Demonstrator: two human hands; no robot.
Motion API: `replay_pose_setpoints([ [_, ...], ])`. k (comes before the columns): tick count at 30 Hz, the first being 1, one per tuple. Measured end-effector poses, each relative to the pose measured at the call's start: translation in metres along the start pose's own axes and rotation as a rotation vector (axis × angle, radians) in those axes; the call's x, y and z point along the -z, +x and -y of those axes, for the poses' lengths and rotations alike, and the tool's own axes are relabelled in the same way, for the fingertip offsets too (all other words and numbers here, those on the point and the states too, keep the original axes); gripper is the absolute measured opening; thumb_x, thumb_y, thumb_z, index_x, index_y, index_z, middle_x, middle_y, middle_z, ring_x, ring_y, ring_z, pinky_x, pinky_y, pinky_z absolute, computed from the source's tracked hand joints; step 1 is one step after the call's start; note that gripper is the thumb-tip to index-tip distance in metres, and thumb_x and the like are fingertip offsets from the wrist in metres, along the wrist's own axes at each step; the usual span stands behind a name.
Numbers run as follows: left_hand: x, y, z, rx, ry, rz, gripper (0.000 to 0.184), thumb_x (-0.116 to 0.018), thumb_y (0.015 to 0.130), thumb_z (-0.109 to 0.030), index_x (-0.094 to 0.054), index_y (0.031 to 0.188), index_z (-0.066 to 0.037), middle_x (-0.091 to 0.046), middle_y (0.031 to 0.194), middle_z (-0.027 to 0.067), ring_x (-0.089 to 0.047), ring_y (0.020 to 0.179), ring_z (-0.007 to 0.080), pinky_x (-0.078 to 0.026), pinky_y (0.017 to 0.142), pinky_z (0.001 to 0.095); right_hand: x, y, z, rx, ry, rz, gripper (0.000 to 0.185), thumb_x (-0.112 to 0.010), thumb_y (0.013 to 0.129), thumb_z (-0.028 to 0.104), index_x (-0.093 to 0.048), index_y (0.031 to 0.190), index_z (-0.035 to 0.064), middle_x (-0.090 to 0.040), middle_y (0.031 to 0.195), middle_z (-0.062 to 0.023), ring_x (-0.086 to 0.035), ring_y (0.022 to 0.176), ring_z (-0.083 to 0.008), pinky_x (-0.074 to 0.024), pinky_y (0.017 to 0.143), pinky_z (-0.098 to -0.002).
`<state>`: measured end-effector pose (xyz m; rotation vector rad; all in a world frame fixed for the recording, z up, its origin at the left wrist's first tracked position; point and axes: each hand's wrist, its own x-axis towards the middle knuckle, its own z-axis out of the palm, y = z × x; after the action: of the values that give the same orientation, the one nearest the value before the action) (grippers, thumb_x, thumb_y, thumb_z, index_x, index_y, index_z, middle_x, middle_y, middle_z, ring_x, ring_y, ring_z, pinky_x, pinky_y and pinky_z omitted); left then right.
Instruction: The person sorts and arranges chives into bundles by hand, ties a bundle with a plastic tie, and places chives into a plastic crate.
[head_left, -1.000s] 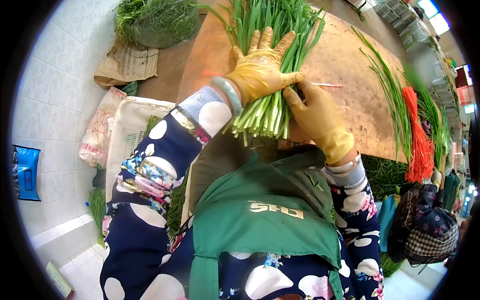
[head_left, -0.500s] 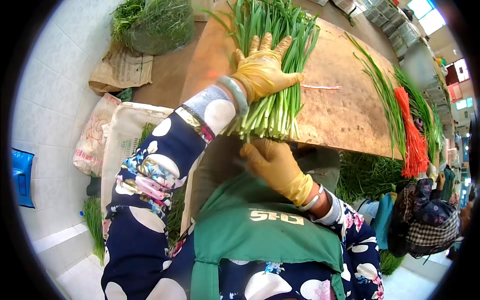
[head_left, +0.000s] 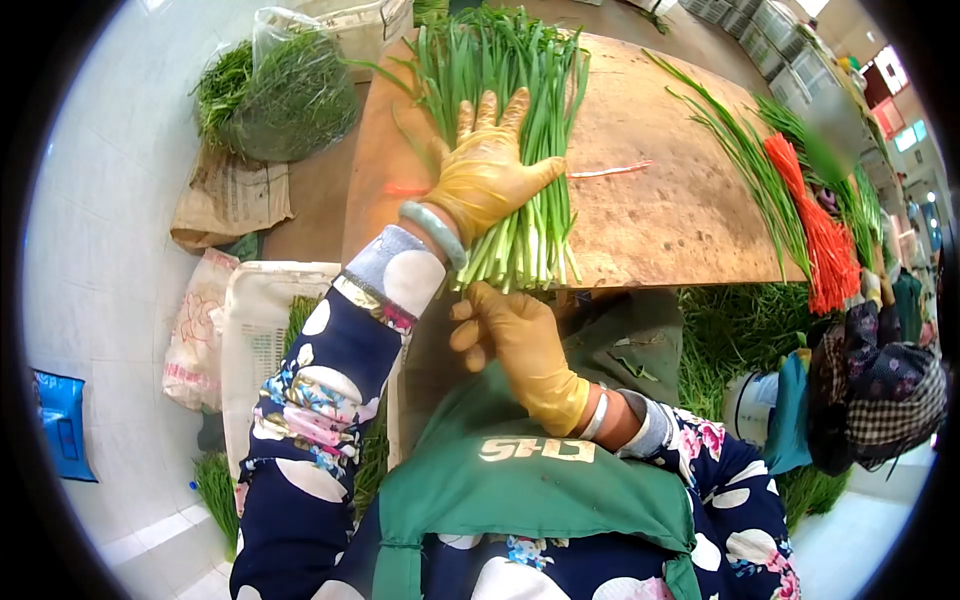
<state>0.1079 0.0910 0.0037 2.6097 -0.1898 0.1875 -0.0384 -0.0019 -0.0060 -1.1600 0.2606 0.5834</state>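
Note:
A thick bunch of garlic chives [head_left: 505, 65] lies on the wooden table [head_left: 680, 225], its pale cut ends reaching the front edge. My left hand [head_left: 490, 172], in a yellow glove, presses flat on the stalks with fingers spread. Just below the stalk ends is my gloved right hand [head_left: 530, 350], its fingers curled and thumb and forefinger pinched together; what they hold, if anything, I cannot make out. A thin pink-and-white tie [head_left: 610, 170] sticks out to the right from beneath the bunch.
Loose chives [head_left: 745, 160] and a bundle of red ties [head_left: 815, 230] lie at the table's right side. A white crate [head_left: 245, 310] stands at my left. Behind it is a plastic bag of greens [head_left: 290, 100]. Another person [head_left: 880, 390] is at the far right.
The view has shifted slightly. My left hand stays flat on the bunch. My right hand remains by the stalk ends, its fingers now curled differently and turned more to the left.

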Motion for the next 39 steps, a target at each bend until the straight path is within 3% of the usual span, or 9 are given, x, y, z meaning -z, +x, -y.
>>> replay_pose_setpoints([
  [7,-0.006,-0.001,0.007,-0.049,-0.099,-0.054,0.092,-0.062,0.079,-0.057,-0.022,0.151,-0.017,-0.02,0.153,0.0245,-0.014,0.143,0.0429,-0.011,0.115,0.0505,0.004,0.004,-0.007,-0.054,0.257,0.049,0.027,-0.058,0.095,0.029,-0.065,0.091,0.0033,-0.066,0.077,-0.0053,-0.054,0.056,-0.01,-0.0425,0.051,-0.0215],
  [11,-0.004,-0.006,0.002,-0.042,-0.048,-0.071,0.088,-0.064,0.08,-0.052,-0.024,0.151,-0.016,-0.022,0.152,0.0256,-0.014,0.142,0.0437,-0.013,0.115,0.0487,0.02,0.002,-0.003,0.014,0.071,0.259,0.037,-0.052,0.098,0.033,-0.064,0.108,-0.0003,-0.07,0.095,-0.0074,-0.059,0.065,-0.0105,-0.0477,0.061,-0.0235],
  [18,-0.005,-0.005,0.002,-0.078,0.032,-0.113,0.086,-0.064,0.081,-0.05,-0.024,0.151,-0.018,-0.022,0.152,0.0256,-0.014,0.142,0.043,-0.013,0.114,0.0486,0.013,0.024,-0.02,0.117,0.115,0.201,0.039,-0.049,0.099,0.032,-0.062,0.084,-0.001,-0.064,0.07,-0.0098,-0.059,0.053,-0.0164,-0.0458,0.047,-0.0261],
  [22,-0.008,-0.002,0.01,-0.081,0.046,-0.124,0.089,-0.065,0.08,-0.049,-0.023,0.151,-0.017,-0.022,0.153,0.0246,-0.015,0.142,0.0417,-0.014,0.113,0.0521,0.048,-0.016,0.018,-0.032,-0.368,0.475,0.046,-0.054,0.095,0.038,-0.064,0.081,-0.0043,-0.066,0.07,-0.0111,-0.063,0.054,-0.0186,-0.0506,0.05,-0.03],
  [25,-0.011,0.001,0.02,-0.098,-0.007,-0.137,0.086,-0.067,0.08,-0.043,-0.026,0.15,-0.016,-0.024,0.152,0.0248,-0.016,0.142,0.0418,-0.016,0.114,0.0476,0.112,-0.057,0.057,0.565,-0.717,-0.041,0.023,-0.063,0.09,0.025,-0.068,0.097,0.0038,-0.07,0.085,-0.0096,-0.065,0.078,-0.0174,-0.0524,0.071,-0.0312],
  [27,-0.012,0.002,0.023,-0.108,-0.039,-0.134,0.085,-0.068,0.08,-0.04,-0.027,0.15,-0.015,-0.024,0.152,0.0249,-0.016,0.142,0.0419,-0.017,0.114,0.0454,0.184,-0.071,0.099,0.99,-0.813,-0.315,0.016,-0.06,0.092,0.015,-0.068,0.101,0.0046,-0.069,0.085,-0.0121,-0.064,0.077,-0.0169,-0.0519,0.071,-0.032],
  [31,-0.01,-0.001,0.019,-0.127,-0.092,-0.137,0.081,-0.069,0.081,-0.03,-0.028,0.149,-0.015,-0.023,0.152,0.0239,-0.018,0.141,0.042,-0.018,0.114,0.0453,0.344,-0.083,0.164,0.953,-0.856,-0.744,0.022,-0.057,0.088,0.006,-0.065,0.108,0.006,-0.066,0.093,-0.0152,-0.065,0.086,-0.0259,-0.0516,0.076,-0.0328],
  [33,-0.007,-0.001,0.017,-0.135,-0.095,-0.151,0.08,-0.068,0.082,-0.03,-0.028,0.149,-0.014,-0.023,0.152,0.024,-0.019,0.141,0.0414,-0.018,0.114,0.0456,0.398,-0.088,0.175,0.909,-1.468,-0.925,0.03,-0.058,0.084,0.008,-0.062,0.114,0.0091,-0.065,0.097,-0.0171,-0.062,0.09,-0.0341,-0.0523,0.078,-0.0381],
  [39,0.04,-0.024,-0.042,-0.33,0.366,-0.393,0.077,-0.07,0.079,-0.027,-0.035,0.147,-0.022,-0.022,0.156,0.0119,-0.019,0.144,0.0319,-0.013,0.116,0.0464,0.405,-0.082,0.176,0.596,-1.819,-1.091,0.028,-0.061,0.08,0.017,-0.06,0.107,0.0116,-0.064,0.094,-0.0159,-0.06,0.087,-0.039,-0.0509,0.072,-0.0464],
])
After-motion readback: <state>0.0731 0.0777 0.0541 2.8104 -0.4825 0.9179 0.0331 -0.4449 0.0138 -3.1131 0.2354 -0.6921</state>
